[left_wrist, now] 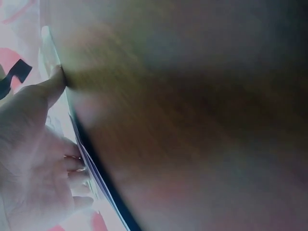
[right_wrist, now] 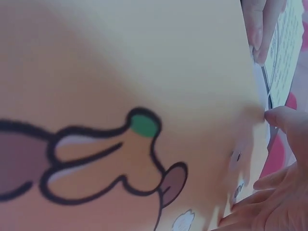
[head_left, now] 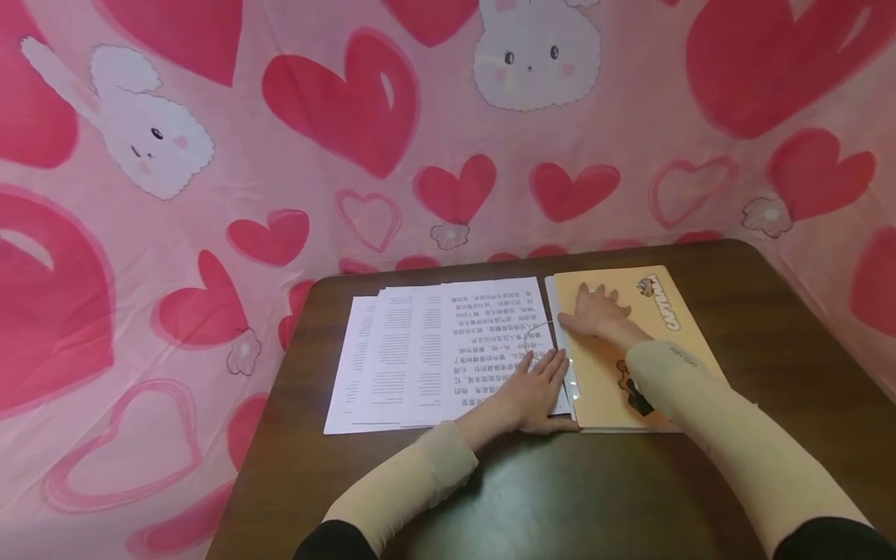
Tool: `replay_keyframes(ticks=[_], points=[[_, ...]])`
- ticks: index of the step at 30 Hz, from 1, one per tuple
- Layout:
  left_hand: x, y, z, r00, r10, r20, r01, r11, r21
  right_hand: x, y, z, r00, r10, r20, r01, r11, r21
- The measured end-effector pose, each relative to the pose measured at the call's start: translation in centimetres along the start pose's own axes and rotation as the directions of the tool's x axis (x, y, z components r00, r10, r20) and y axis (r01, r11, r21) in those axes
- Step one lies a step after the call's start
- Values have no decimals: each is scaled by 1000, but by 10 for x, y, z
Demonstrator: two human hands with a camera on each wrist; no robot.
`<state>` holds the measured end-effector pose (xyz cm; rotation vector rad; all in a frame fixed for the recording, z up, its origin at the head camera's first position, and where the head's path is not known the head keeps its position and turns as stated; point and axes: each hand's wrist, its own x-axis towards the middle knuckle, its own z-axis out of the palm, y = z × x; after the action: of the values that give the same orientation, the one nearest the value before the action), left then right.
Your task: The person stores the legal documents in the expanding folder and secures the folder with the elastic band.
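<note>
A yellow folder (head_left: pixel 595 381) with a cartoon animal and lettering on its cover lies on the table, its cover down flat. My right hand (head_left: pixel 598 313) rests on the upper left of that cover with spread fingers; in the right wrist view its thumb touches the folder's edge. Lower down, my left hand (head_left: pixel 535 397) lies along the folder's left edge, fingers straight over the strip beside the printed sheets (head_left: pixel 413 350), thumb at the folder's bottom corner. A thin white cord (head_left: pixel 535 328) loops out between folder and sheets. The left wrist view is mostly blurred.
Overlapping printed sheets spread left of the folder, the largest text on the nearest one. The dark wooden table (head_left: pixel 546 498) ends at a pink cloth (head_left: pixel 294 124) with hearts and rabbits, which hangs behind it and to the left.
</note>
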<state>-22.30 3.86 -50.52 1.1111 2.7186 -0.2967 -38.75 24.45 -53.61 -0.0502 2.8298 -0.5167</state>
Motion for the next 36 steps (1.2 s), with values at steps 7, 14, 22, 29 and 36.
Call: replay_keyframes(ticks=[7,14,22,29,36], points=[[2,3,1,1000,0,14,0,1000,16,-2,-2,-1,1000,-6,-7,6,1000,-24],[2,3,0,1000,0,17,0,1000,8,4,4,-3,1000,-12,18,13,1000,-8],[1,2,-1,1000,-5,16,5,1000,23,20,14,-2,999,-52,13,51,998,44],[0,2,0,1000,-4,9,4,1000,29,31,22,2,994,-106,-17,107,992,61],[0,3,0,1000,-3,-4,3,999,52,17,14,-5,994,-105,-9,106,992,73]])
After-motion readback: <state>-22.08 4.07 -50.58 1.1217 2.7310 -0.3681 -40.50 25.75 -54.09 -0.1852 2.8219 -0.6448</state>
